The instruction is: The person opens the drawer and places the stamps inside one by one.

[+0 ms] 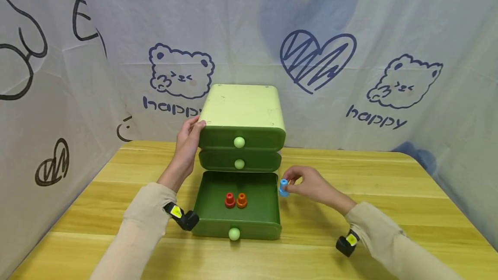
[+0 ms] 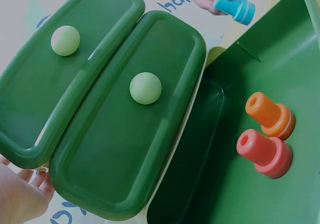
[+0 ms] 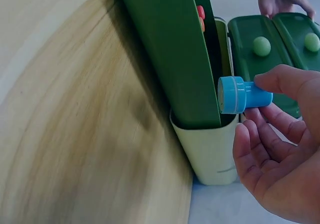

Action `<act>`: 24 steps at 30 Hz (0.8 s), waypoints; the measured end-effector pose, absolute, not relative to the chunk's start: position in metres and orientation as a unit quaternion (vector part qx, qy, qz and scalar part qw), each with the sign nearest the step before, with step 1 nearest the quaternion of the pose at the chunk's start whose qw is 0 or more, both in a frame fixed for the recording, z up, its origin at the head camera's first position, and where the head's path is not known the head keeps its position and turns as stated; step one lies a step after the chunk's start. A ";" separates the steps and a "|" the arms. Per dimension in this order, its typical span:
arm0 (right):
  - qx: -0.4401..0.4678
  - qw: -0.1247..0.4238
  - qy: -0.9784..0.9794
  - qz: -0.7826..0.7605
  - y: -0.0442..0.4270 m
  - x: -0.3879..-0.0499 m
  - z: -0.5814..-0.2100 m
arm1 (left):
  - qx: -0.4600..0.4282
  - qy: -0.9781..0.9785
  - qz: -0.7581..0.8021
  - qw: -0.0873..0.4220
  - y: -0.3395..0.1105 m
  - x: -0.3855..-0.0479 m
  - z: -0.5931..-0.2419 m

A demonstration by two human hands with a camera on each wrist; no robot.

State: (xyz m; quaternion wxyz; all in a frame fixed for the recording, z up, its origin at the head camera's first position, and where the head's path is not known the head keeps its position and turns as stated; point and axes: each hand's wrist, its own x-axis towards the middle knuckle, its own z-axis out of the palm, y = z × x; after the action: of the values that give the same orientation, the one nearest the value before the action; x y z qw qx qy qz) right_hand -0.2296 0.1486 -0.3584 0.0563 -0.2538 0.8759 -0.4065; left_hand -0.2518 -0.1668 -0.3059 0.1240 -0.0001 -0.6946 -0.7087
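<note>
My right hand [image 1: 309, 185] pinches a small blue toy stamp [image 1: 284, 188] between thumb and fingers, just outside the right wall of an open bottom drawer [image 1: 256, 217]. The right wrist view shows the stamp [image 3: 242, 94] lying sideways, its wide base away from the palm. Inside the drawer a red stamp [image 1: 230, 201] and an orange stamp [image 1: 242, 201] stand side by side, the red one on the left. My left hand [image 1: 187, 144] rests against the upper left side of the green drawer cabinet [image 1: 243, 105], its thumb by the top front corner; some fingers are hidden.
The cabinet's top drawer [image 1: 218, 138] and middle drawer [image 1: 218, 160] are closed, each with a round pale green knob. All stands on a wooden table [image 1: 350, 237], with a printed cloth [image 1: 249, 20] hanging behind and at the sides.
</note>
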 end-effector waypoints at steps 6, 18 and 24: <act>-0.280 0.064 0.877 -0.384 0.141 -0.228 -0.352 | 0.000 -0.697 -0.707 0.120 -0.167 -0.252 -0.306; -0.317 0.110 0.868 -0.367 0.123 -0.227 -0.343 | 0.001 -0.700 -0.705 0.112 -0.168 -0.250 -0.305; -0.333 0.132 0.859 -0.366 0.115 -0.227 -0.345 | 0.003 -0.699 -0.706 0.113 -0.167 -0.250 -0.304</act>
State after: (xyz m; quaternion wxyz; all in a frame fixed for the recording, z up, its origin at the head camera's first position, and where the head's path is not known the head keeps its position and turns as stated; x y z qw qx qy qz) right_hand -0.2273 0.1152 -0.3452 0.1321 -0.3334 0.8585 -0.3665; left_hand -0.2500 -0.1674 -0.3044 0.1126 0.0028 -0.6989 -0.7063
